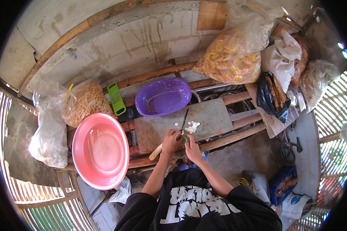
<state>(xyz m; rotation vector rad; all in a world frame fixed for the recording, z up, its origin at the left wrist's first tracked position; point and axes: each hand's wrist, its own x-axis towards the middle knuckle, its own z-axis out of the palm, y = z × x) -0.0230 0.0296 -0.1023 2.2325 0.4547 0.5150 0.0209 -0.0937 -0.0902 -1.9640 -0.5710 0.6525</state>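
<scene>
My left hand (pixel 172 142) is closed around a long, pale, rod-like piece (pixel 155 152), whose thick end sticks out toward the lower left. I cannot make out what kind of food it is. My right hand (pixel 192 148) grips the green handle of a knife (pixel 186 138), and the thin dark blade points away from me over the grey board (pixel 212 115). Both hands sit close together at the board's near edge. Just beyond them lie several small round white slices (pixel 192 126), with a single one apart to the left of the blade.
A pink basin (pixel 121 154) stands at left, a purple tub (pixel 164 111) behind the board. Near them are a green slicer (pixel 116 99) and a bag of pale sticks (pixel 86 102). Right lie a large bag of yellow-orange pieces (pixel 231 57) and a black bag (pixel 264 96). Gaps separate the wooden slats.
</scene>
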